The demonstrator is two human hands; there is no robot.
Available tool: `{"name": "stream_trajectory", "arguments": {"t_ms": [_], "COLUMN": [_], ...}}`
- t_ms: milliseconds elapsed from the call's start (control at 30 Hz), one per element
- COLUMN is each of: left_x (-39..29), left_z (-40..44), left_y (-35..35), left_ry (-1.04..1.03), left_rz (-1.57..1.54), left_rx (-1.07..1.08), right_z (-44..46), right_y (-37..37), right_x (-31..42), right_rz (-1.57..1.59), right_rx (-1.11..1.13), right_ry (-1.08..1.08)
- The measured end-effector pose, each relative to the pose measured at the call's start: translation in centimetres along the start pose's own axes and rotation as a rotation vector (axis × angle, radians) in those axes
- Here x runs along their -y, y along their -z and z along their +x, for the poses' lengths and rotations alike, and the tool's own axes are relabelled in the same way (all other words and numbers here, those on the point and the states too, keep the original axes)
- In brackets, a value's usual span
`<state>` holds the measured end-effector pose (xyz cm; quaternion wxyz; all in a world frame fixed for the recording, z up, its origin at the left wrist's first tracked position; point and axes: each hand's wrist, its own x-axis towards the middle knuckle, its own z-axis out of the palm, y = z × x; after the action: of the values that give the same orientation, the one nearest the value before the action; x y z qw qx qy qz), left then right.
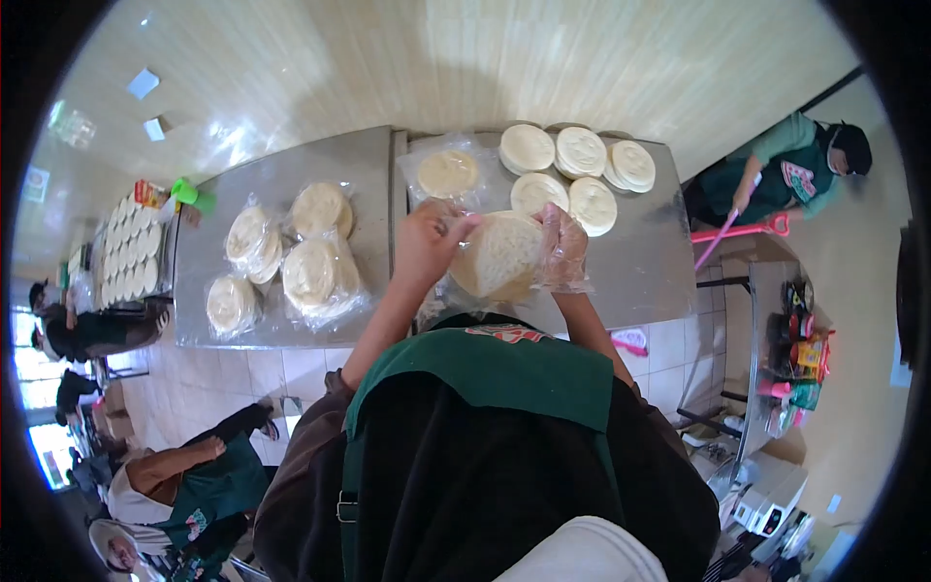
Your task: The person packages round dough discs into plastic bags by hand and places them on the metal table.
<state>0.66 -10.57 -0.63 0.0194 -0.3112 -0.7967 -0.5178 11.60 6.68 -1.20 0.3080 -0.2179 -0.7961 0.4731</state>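
Metal tables (640,281) are set against a pale wall (339,58), with loose stacks of flatbreads (527,148) laid out at the right and bagged stacks (312,274) grouped at the left. Another filled bag (448,173) is seen just beyond the hands. At the near edge, a clear bag (499,257) with flatbread inside is held between both hands. Its upper left edge is gripped by the left hand (424,242), thumb and forefinger apparently pinched together on the film. The upper right edge is gripped by the right hand (565,247), fingers closed on plastic; loose film is draped about that hand, and the far fingers cannot be told clearly.

The film is best pinched lightly at both corners and drawn evenly, so that the flatbread is left flat rather than folded. Fingertips are better placed on plastic than on bread, since a soft edge could be creased or torn. With uneven pulling, the film could be split or the contents tilted.
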Motion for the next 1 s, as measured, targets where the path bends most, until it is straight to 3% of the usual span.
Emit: {"name": "stream_trajectory", "arguments": {"t_ms": [233, 300, 400, 500, 600, 700, 800, 867, 1000], "left_x": [2.9, 2.9, 4.2, 0.1, 2.2, 4.1, 4.6, 1.6, -0.6], "left_z": [0.9, 0.9, 0.0, 0.0, 0.1, 0.1, 0.3, 0.4, 0.2], "left_y": [1.0, 1.5, 1.8, 1.6, 1.0, 2.5, 3.5, 2.8, -0.5], "left_ry": [-0.008, 0.05, 0.338, 0.129, 0.064, 0.059, 0.095, 0.076, 0.134], "left_rz": [-0.009, -0.019, -0.345, 0.106, -0.132, 0.02, -0.044, 0.011, 0.15], "left_rx": [0.059, 0.013, 0.088, 0.201, 0.164, 0.175, 0.123, 0.127, 0.102], "right_z": [0.8, 0.9, 1.4, 1.6, 1.9, 3.3, 4.7, 4.4, 2.5], "right_y": [0.5, 0.7, 0.6, 0.9, 0.7, 3.2, 4.7, 3.9, 2.0], "right_x": [-1.5, -1.5, -1.6, -0.4, -0.5, -3.2, -5.3, -5.7, -0.1], "right_rz": [0.004, -0.009, -0.03, -0.065, -0.065, -0.099, -0.058, 0.029, -0.293], "right_rx": [-0.027, -0.073, -0.149, -0.141, -0.138, -0.117, -0.092, -0.111, -0.076], "right_ry": [-0.004, -0.008, -0.002, 0.051, 0.084, 0.012, 0.018, 0.06, 0.184]}}
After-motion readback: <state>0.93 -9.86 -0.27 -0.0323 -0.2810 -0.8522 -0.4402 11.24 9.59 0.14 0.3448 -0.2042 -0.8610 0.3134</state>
